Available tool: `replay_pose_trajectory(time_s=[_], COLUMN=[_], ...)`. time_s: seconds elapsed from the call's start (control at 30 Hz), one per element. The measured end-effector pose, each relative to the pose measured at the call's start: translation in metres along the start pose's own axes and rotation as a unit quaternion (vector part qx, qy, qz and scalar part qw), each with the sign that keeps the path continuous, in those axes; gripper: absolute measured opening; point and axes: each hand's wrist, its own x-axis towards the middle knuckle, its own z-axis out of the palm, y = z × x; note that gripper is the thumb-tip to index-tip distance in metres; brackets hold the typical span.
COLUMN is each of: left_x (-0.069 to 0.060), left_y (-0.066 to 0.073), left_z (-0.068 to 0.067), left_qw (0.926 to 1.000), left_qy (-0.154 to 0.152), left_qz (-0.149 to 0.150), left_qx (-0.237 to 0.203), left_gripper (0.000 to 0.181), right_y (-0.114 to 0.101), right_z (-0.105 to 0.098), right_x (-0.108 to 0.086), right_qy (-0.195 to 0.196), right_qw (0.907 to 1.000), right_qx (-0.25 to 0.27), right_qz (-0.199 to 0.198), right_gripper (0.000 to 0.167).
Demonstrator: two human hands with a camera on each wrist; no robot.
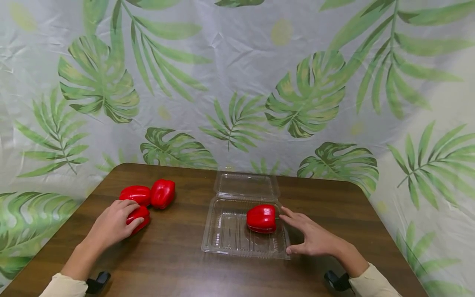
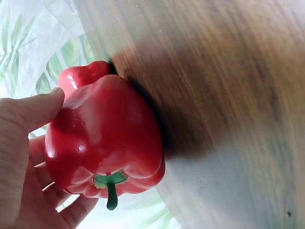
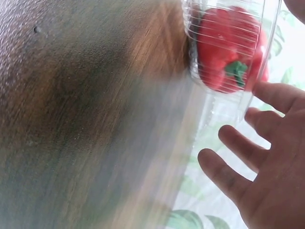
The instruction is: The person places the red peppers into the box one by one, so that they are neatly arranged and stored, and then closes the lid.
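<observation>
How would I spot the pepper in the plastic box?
On the brown table, find the open clear plastic box beside the right hand. The red pepper lies inside, toward the right. It alone is boxed; the other three peppers cluster at the left hand.

Four red peppers (image 1: 163, 193) are in sight: three toward ten o'clock on the one tabletop (image 1: 167, 260), and one toward two o'clock inside a single clear plastic box (image 1: 227, 229) with one lid (image 1: 246, 185). There are two hands (image 1: 115, 219) (image 1: 315, 238), one left and one right, two cream sleeves (image 1: 66, 287), two black straps (image 1: 98, 283) and one leaf-patterned cloth (image 1: 241, 53).
</observation>
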Motion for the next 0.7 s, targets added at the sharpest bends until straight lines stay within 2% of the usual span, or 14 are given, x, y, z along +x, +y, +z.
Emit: replay_pose_trajectory(time_s=[0.1,0.3,0.37,0.57,0.7], left_x=[-0.003,-0.011,-0.012,-0.012,-0.015], left_y=[0.0,0.003,0.003,0.004,0.006], left_z=[-0.001,-0.006,-0.007,-0.01,-0.01], left_qw=[0.9999,0.9977,0.9972,0.9958,0.9946], left_qy=[0.0,-0.006,-0.014,-0.032,-0.024], left_qz=[0.013,0.037,0.043,0.085,0.1], left_qx=[0.005,0.056,0.06,0.013,-0.015], left_gripper=[0.038,0.045,0.046,0.045,0.042], right_y=[0.0,-0.001,-0.001,0.0,0.0], right_z=[-0.001,0.0,0.0,0.001,0.002], right_x=[0.001,0.001,0.0,-0.001,-0.001], right_qy=[0.0,-0.001,0.0,0.001,-0.002], right_qw=[1.0,1.0,1.0,1.0,0.9999], right_qx=[0.003,-0.002,-0.005,0.001,0.007], right_qz=[0.0,0.0,0.0,0.006,0.007], right_gripper=[0.088,0.088,0.087,0.088,0.088])
